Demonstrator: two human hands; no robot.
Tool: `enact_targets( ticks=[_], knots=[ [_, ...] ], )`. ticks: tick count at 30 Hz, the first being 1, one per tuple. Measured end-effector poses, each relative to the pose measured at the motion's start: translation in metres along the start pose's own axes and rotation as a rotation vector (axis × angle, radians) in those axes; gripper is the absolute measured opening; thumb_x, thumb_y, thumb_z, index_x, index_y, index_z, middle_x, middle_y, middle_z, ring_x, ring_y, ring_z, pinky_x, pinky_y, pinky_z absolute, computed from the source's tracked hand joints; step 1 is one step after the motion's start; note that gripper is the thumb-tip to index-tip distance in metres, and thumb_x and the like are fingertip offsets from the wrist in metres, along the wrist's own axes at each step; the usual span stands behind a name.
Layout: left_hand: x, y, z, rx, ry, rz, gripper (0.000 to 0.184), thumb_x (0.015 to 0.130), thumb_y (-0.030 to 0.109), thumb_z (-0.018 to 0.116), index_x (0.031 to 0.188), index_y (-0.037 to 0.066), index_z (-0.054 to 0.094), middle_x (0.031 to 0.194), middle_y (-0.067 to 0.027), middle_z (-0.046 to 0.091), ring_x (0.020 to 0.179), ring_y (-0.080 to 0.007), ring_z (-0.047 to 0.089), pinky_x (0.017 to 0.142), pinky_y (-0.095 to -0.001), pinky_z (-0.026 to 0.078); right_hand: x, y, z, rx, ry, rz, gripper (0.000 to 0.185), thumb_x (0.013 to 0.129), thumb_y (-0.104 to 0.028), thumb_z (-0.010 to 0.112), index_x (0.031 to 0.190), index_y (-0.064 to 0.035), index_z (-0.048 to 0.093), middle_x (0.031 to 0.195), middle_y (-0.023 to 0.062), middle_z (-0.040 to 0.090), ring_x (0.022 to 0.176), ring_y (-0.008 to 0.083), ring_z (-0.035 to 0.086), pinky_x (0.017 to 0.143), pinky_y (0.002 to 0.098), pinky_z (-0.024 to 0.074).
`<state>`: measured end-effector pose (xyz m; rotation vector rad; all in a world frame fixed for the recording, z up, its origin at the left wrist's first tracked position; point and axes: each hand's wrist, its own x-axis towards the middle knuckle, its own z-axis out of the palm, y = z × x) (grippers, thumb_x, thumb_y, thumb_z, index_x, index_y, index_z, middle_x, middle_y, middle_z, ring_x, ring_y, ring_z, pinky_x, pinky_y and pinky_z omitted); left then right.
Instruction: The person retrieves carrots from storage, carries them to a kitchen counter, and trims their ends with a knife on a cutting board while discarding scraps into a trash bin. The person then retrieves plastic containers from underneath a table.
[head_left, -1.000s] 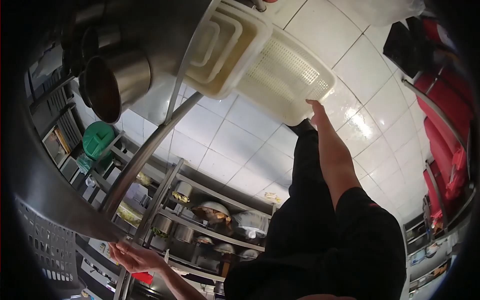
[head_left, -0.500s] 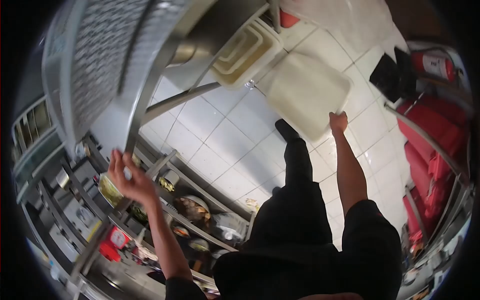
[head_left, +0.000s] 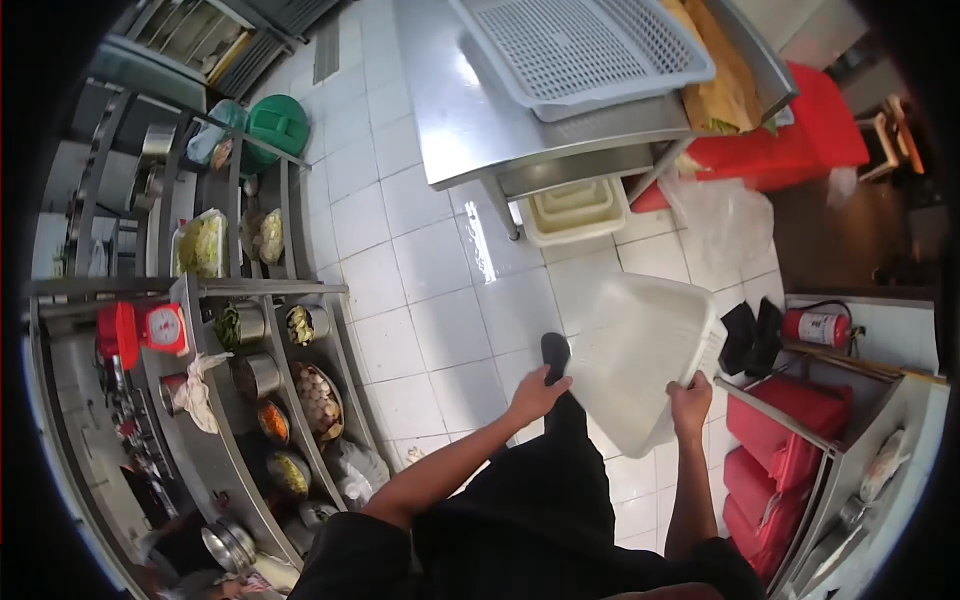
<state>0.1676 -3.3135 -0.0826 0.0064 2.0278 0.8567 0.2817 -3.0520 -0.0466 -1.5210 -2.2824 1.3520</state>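
Note:
A white rectangular plastic bin (head_left: 640, 350) is held tilted above the tiled floor in front of my legs, its inside facing up toward me. My right hand (head_left: 690, 403) is closed around its right-hand rim. My left hand (head_left: 540, 393) is at the bin's near left edge with its fingers curled and thumb against the edge; its fingertips are partly hidden. A black shoe (head_left: 554, 352) shows just beyond my left hand.
Ahead stands a steel table (head_left: 450, 130) carrying a grey perforated basket (head_left: 600, 50), with stacked cream bins (head_left: 572, 212) beneath. A steel shelf (head_left: 240, 430) with food pots and a red scale (head_left: 163, 328) lies left. Red containers (head_left: 780, 425) and a fire extinguisher (head_left: 815, 327) are right.
My left hand has come from the far left to the bin's near edge. The bin has swung nearer and tilted, showing its inside. The camera view has turned.

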Motion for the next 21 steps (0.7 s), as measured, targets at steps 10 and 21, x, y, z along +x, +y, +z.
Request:
enact_targets(
  ticks=[10, 21],
  knots=[
    [-0.076, -0.114, -0.053, -1.029, 0.250, -0.417, 0.048, 0.077, 0.023, 0.074, 0.108, -0.009, 0.054, 0.096, -0.0170, 0.061, 0.090, -0.0290, 0.063, 0.064, -0.0428, 0.056, -0.138, -0.132, 0.049, 0.533, -0.431, -0.097, 0.020, 0.066, 0.008, 0.059, 0.086, 0.0052, 0.060, 0.079, 0.0077, 0.064, 0.068, 0.0141, 0.060, 0.064, 0.0277, 0.0484],
    [-0.156, -0.072, -0.176, -1.203, 0.766, 0.048, 0.057, 0.071, 0.002, 0.071, 0.116, -0.005, 0.038, 0.091, -0.0165, 0.060, 0.066, -0.0215, 0.064, 0.051, -0.0338, 0.054, -0.171, -0.286, 0.008, 0.847, -0.713, -0.413, 0.033, 0.069, 0.005, 0.052, 0.101, 0.0023, 0.060, 0.096, 0.0206, 0.068, 0.090, 0.0293, 0.069, 0.078, 0.0379, 0.0562]
  ],
)
